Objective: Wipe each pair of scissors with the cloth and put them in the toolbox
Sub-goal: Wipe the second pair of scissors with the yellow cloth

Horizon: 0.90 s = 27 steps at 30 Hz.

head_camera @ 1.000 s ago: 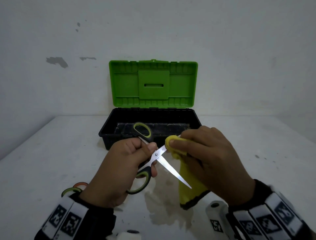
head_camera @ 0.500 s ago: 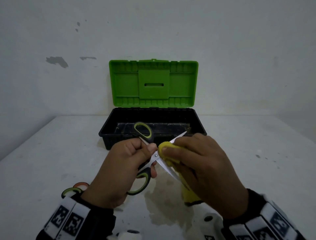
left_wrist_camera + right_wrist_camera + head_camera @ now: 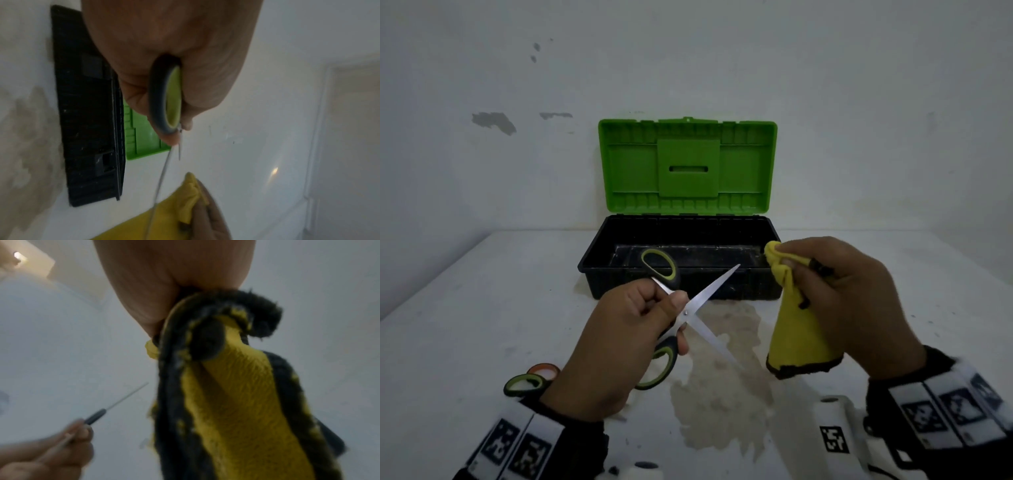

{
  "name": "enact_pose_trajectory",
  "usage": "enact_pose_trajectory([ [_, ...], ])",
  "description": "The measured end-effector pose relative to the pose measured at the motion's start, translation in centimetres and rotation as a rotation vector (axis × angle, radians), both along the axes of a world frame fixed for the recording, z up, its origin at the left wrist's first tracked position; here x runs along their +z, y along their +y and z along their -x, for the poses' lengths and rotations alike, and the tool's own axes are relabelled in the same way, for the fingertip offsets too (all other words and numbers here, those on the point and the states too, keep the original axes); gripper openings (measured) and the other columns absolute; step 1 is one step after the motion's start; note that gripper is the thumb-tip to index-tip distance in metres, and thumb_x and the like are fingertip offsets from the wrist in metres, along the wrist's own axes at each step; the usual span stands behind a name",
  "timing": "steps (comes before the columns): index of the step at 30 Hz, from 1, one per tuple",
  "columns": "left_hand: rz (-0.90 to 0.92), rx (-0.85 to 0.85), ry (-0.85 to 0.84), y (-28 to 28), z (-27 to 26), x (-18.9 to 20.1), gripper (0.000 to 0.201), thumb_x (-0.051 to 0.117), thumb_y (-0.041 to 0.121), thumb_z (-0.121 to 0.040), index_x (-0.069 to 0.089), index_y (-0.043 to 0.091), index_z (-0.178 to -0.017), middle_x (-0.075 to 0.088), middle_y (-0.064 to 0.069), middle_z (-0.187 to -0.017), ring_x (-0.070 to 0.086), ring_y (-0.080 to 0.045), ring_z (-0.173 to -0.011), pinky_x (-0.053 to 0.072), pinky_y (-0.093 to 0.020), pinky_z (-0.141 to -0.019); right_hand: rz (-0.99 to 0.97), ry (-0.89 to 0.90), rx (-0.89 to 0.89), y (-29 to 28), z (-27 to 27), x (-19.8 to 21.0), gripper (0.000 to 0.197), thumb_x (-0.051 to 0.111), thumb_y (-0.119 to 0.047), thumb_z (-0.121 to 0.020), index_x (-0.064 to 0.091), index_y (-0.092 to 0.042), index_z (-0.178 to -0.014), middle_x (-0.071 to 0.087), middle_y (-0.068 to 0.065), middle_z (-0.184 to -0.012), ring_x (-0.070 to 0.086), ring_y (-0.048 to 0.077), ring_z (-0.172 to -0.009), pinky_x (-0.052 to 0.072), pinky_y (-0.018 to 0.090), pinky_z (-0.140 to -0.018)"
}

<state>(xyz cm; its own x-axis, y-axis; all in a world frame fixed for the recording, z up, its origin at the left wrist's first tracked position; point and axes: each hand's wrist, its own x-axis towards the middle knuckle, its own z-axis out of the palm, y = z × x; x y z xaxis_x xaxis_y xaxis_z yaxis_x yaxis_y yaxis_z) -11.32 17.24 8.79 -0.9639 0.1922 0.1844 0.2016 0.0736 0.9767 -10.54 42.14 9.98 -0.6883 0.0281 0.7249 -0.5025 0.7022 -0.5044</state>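
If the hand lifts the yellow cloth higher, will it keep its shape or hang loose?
The yellow cloth will probably hang loose: below the right hand that grips its bunched top, it already drapes down in soft folds. It looks light, since the hand holds it up by that one end. Its fuzzy pile suggests that it should not slip easily.

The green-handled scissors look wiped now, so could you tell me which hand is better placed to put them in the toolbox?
Left, probably: the left hand already grips the scissors just before the open toolbox, while the right hand holds the cloth.

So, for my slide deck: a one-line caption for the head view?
Left hand holds open scissors; right hand lifts the yellow cloth before the open toolbox.
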Motion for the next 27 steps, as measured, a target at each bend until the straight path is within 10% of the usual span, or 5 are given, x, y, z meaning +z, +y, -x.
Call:
enact_pose_trajectory([
  [4,0.046,0.031,0.052,0.5,0.1,0.2,0.023,0.062,0.018,-0.093,0.063,0.002,-0.076,0.066,-0.015,-0.063,0.068,-0.022,-0.054,0.056,-0.025,-0.056,-0.109,-0.009,0.083,-1.8,-0.8,1.6,0.02,0.064,-0.023,-0.09,0.071,-0.03,-0.108,0.066,-0.022,-0.101,0.06,-0.006,-0.097,0.042,0.004,-0.081],
  [12,0.081,0.054,0.129,1.3,-0.1,0.2,0.018,0.06,0.011,-0.094,0.063,0.004,-0.077,0.062,0.001,-0.059,0.067,-0.022,-0.052,0.055,-0.024,-0.053,-0.292,-0.038,0.056,-4.6,0.4,-0.2,0.032,0.048,-0.031,-0.092,0.072,-0.023,-0.112,0.069,-0.005,-0.102,0.061,0.013,-0.094,0.054,0.037,-0.081],
  [27,0.066,0.069,0.154,1.2,-0.1,-0.1,0.021,0.059,0.016,-0.095,0.065,0.001,-0.082,0.068,-0.012,-0.064,0.068,-0.018,-0.053,0.054,-0.021,-0.056,-0.29,0.008,0.065,-6.6,-0.8,-0.6,0.029,0.053,-0.031,-0.092,0.074,-0.021,-0.108,0.07,-0.005,-0.094,0.06,0.013,-0.086,0.052,0.032,-0.074],
])
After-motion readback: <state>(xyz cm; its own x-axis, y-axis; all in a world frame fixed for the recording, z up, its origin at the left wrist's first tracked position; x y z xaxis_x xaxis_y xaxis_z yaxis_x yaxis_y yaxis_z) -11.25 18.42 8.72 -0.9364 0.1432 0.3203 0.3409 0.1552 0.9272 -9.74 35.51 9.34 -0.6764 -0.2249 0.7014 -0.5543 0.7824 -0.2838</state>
